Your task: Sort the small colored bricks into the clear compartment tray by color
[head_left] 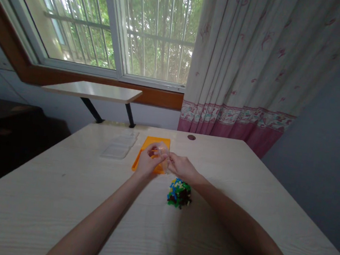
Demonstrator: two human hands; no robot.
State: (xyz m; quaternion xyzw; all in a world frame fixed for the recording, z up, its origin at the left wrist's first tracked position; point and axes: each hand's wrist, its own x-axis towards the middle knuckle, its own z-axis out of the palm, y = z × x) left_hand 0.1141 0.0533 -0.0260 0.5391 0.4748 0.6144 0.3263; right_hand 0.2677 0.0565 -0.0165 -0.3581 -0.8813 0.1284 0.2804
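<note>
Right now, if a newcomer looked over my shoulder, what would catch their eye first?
Probably the pile of small, bright pieces, blue, green and yellow among dark ones, lying on the pale table between your forearms. Next, the orange tray just beyond, where your left hand and right hand hold some clear plastic between them.

Left grip (149, 161) curled, right grip (181, 166) pinched

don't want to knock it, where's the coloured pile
In the head view, the coloured pile lies on the table just right of centre, nearer the camera than the orange tray and the right hand.
</note>
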